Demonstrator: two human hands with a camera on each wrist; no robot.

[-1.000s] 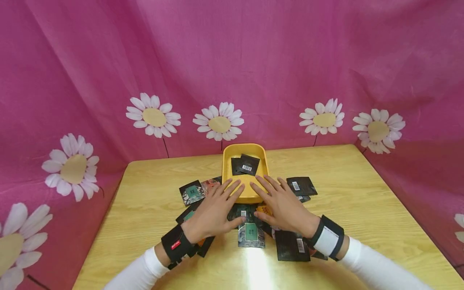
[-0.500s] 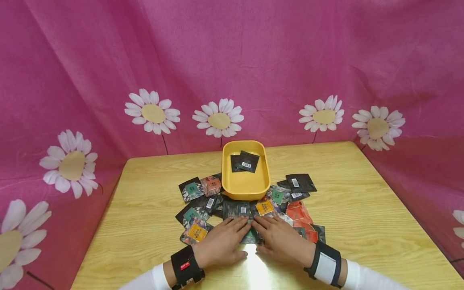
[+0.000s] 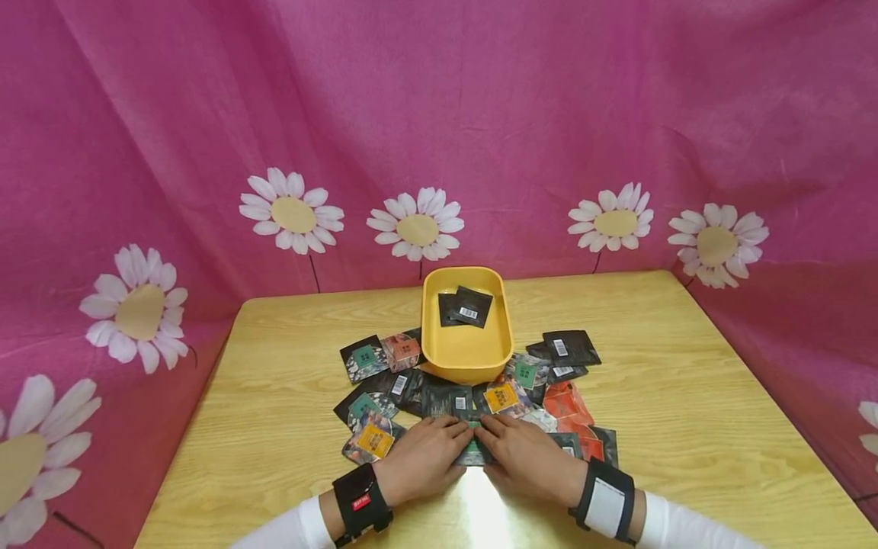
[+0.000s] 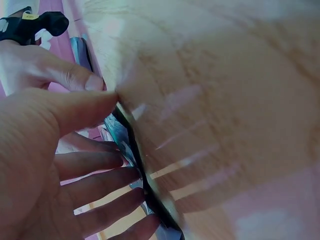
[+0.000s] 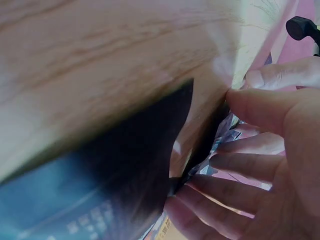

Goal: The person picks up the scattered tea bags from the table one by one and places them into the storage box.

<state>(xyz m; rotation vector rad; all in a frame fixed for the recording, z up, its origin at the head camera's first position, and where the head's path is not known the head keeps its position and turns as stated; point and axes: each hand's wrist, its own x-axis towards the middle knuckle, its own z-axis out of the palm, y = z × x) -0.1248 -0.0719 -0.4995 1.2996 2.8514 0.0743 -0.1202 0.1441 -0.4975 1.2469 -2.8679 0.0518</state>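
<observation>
Across the near part of the wooden table [image 3: 686, 427], rested left hand [image 3: 424, 457] and right hand [image 3: 530, 457] side by side over a green-labelled packet [image 3: 472, 457], seemingly to steady from both sides rather than to grip. Held fingers mostly straight and slightly parted, with nothing visibly pinched, fingertips almost meeting and thumbs pointing inward on the body side. Set wrists low in black straps [image 3: 351, 488], with forearms slanting in from either side. Had loose packets [image 3: 363, 358] spread to left and right, probably for easy reach, including a red packet [image 3: 566, 402] just beyond the right hand. Saw yellow tray [image 3: 468, 349] farther off, central, likely for equal reach, with two overlapping dark packets [image 3: 475, 305] toward the far end. Could not make out anything under the palms
</observation>
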